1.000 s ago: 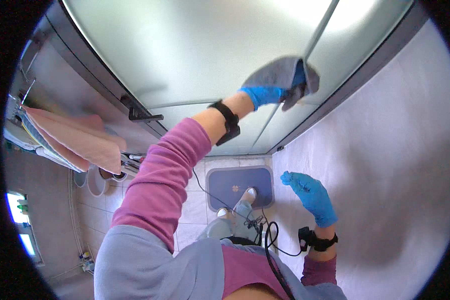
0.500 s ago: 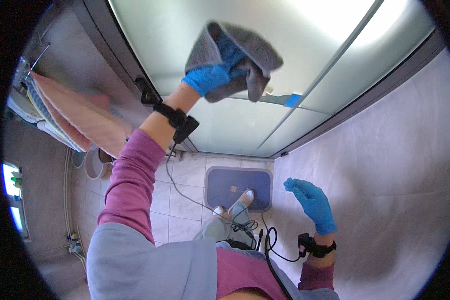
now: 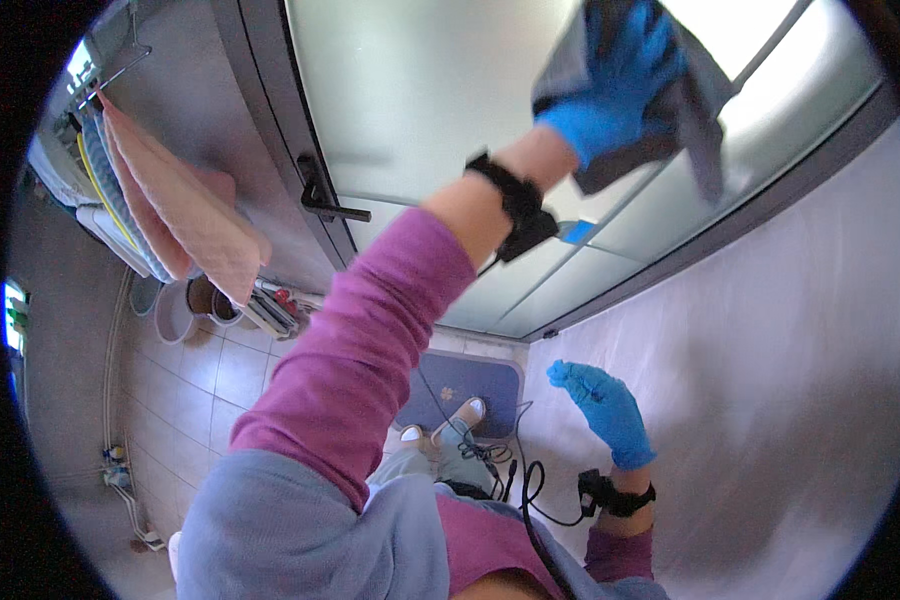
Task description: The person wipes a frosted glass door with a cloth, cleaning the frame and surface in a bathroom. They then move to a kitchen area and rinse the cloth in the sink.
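My left hand (image 3: 610, 105), in a blue glove, is stretched far up and to the right. It presses a grey cloth (image 3: 708, 135) against the frosted glass door (image 3: 420, 100), with the fingers spread over the fabric. The cloth is blurred, and a corner hangs down past the hand. Lower right, my right hand (image 3: 605, 410), also in a blue glove, hovers in front of the grey wall (image 3: 770, 330). Its fingers are bent and pressed together, and nothing shows in them.
A black door handle (image 3: 335, 208) juts out left of my forearm. Pink and blue towels (image 3: 170, 190) hang from a rack at the left, above buckets (image 3: 175, 312). My feet are by a dark blue mat (image 3: 500, 385). Black cables (image 3: 535, 490) dangle before my waist.
My left hand has swept to the right and slightly up across the glass with the grey cloth. The right hand has stayed nearly in place.
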Available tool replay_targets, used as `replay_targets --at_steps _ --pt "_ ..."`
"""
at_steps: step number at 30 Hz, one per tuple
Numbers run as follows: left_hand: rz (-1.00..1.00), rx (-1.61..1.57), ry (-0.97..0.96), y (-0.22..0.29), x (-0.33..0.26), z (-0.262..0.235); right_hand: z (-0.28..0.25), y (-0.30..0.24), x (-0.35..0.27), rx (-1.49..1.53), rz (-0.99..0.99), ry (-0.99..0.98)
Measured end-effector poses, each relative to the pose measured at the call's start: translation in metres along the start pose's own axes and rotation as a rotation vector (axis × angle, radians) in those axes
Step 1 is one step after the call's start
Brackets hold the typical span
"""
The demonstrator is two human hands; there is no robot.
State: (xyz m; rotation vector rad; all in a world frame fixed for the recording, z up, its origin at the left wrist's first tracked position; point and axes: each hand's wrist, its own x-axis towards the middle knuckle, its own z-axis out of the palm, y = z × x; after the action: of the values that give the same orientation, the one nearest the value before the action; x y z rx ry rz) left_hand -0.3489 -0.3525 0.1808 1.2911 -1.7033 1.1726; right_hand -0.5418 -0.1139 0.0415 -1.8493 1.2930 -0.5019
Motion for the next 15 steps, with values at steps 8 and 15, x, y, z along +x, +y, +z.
replay_targets --at_steps 8,15 --pt "-0.381 -0.588 -0.313 0.014 -0.235 0.098 0.002 0.034 0.005 0.011 0.086 -0.032" --pt "-1.089 -0.635 -0.320 0.037 -0.364 0.122 0.010 0.051 0.025 -0.043 0.111 -0.129"
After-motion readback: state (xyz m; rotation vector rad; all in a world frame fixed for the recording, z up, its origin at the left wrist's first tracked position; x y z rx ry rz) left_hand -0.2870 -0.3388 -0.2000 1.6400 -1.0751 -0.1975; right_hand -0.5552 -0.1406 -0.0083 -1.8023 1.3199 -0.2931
